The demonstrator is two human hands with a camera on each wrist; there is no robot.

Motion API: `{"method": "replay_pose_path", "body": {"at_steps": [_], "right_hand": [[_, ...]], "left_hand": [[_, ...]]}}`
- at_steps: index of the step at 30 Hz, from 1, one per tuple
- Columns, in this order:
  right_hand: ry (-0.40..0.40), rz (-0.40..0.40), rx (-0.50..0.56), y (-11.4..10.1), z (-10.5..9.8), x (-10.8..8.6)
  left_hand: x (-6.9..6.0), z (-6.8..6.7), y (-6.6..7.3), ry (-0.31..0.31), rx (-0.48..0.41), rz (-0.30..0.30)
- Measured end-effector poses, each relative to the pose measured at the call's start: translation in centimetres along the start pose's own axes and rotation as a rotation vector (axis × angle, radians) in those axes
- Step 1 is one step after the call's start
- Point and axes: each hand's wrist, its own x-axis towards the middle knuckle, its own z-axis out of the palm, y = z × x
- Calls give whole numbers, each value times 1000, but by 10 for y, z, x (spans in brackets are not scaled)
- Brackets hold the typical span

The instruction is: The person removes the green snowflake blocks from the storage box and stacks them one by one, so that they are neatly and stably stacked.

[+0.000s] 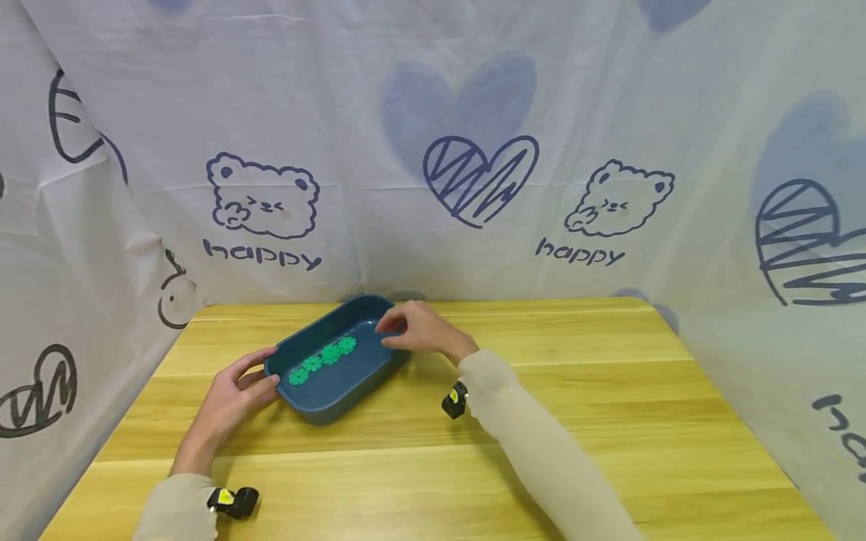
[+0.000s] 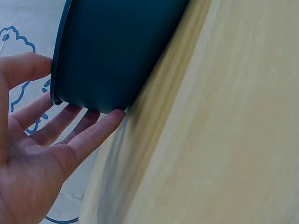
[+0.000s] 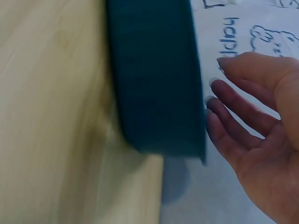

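Grip left (image 1: pixel 230 398): fingers spread, touching tray (image 1: pixel 360 361) at its 8 o'clock, best kept light | tray at counter (image 1: pixel 379 481) 10 o'clock, should stay level under green pieces (image 1: pixel 330 354) | grip right (image 1: pixel 422 328): fingers apart, empty, tray's 2 o'clock, contact unclear

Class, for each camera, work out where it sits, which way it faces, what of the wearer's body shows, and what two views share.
Head: on the head, facing forward and down at the blue tray; left grip, right grip and both sleeves show.
Left wrist: on that wrist, facing the tray's outer wall; the left grip shows.
Right wrist: on that wrist, facing the tray's outer wall; the right grip shows.
Shared, both wrist views: tray, wood-grain tabletop.
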Motion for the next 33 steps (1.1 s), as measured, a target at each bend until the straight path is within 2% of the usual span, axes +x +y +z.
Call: {"method": "replay_pose_path", "body": {"at_steps": [6, 13, 16, 23, 33], "right_hand": [[-34, 50, -8, -6, 18, 26], [-50, 94, -39, -4, 35, 47], [-54, 118, -51, -3, 42, 54], [-66, 147, -161, -5, 53, 66], [-117, 201, -225, -11, 61, 75]], "left_hand": [[1, -1, -1, 5, 14, 3], [1, -2, -1, 4, 5, -7], [2, -1, -1, 2, 4, -8], [2, -1, 0, 9, 4, -10], [1, 0, 1, 10, 1, -12]]}}
